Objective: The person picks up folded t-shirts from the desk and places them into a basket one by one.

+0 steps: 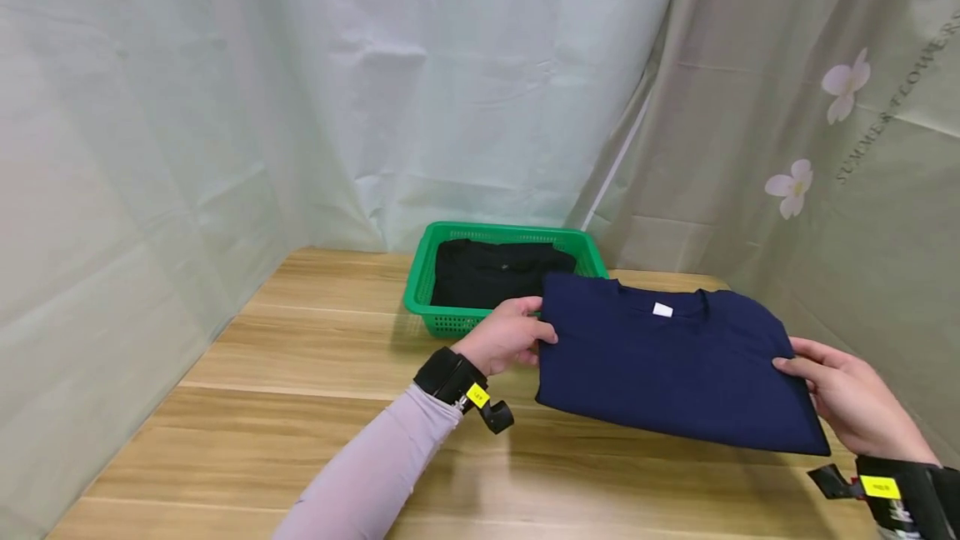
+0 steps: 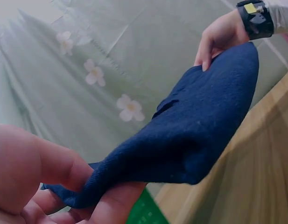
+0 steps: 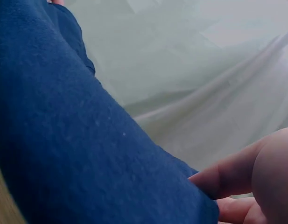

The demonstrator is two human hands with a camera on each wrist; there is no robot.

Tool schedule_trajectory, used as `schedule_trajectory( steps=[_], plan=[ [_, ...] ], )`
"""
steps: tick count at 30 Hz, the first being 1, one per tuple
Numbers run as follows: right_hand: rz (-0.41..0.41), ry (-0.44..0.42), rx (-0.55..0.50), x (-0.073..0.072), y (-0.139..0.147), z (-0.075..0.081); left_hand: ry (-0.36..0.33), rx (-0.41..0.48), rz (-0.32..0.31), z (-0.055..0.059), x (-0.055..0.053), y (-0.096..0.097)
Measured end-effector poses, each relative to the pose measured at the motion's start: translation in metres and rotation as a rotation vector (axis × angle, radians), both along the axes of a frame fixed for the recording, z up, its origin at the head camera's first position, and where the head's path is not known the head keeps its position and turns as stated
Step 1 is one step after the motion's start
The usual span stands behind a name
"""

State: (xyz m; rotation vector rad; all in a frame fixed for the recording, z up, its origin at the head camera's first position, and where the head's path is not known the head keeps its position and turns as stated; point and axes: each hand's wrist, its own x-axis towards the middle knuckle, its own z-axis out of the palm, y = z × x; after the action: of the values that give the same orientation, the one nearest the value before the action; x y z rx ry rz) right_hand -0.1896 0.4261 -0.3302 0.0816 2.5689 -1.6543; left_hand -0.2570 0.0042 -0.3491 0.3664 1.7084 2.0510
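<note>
A folded navy blue T-shirt (image 1: pixel 667 373) with a white neck label (image 1: pixel 662 310) is held up above the wooden table, its collar toward the far side. My left hand (image 1: pixel 508 333) pinches its left edge between thumb and fingers; the left wrist view shows the cloth (image 2: pixel 181 135) bunched in that grip. On the opposite edge, my right hand (image 1: pixel 851 394) pinches the shirt with thumb on top. Behind the left hand stands a green plastic basket (image 1: pixel 420 286) with a folded black garment (image 1: pixel 495 273) inside. The shirt's near left corner overlaps the basket's front right part in the head view.
The wood-grain table (image 1: pixel 300 407) reaches back to a pale curtain (image 1: pixel 450 90). A curtain with white flowers (image 1: pixel 847 90) hangs along the right side. Each wrist wears a black strap (image 1: pixel 452 377) with a yellow tag.
</note>
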Motion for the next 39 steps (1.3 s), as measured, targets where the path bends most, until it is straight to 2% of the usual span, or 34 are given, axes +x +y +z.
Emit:
schedule_trajectory(
  steps=[6,10,20,27,35,39],
  plan=[
    [0.042,0.038,-0.072,-0.003,-0.018,0.006,0.001,0.018,-0.014,0.003,-0.004,-0.02],
    [0.068,0.053,-0.116,-0.007,-0.03,0.007,0.012,0.006,-0.003,0.006,-0.006,-0.033],
    [0.111,0.071,-0.053,-0.015,-0.056,0.008,0.03,-0.051,0.051,0.006,-0.012,-0.058],
    [0.146,0.083,0.005,-0.022,-0.072,0.006,0.008,-0.074,0.094,0.007,-0.014,-0.076],
    [0.176,0.107,-0.058,-0.033,-0.093,0.004,0.027,-0.096,0.127,0.009,-0.016,-0.095],
    [0.166,0.096,-0.051,-0.038,-0.102,0.002,0.032,-0.099,0.141,0.009,-0.016,-0.103]
  ],
)
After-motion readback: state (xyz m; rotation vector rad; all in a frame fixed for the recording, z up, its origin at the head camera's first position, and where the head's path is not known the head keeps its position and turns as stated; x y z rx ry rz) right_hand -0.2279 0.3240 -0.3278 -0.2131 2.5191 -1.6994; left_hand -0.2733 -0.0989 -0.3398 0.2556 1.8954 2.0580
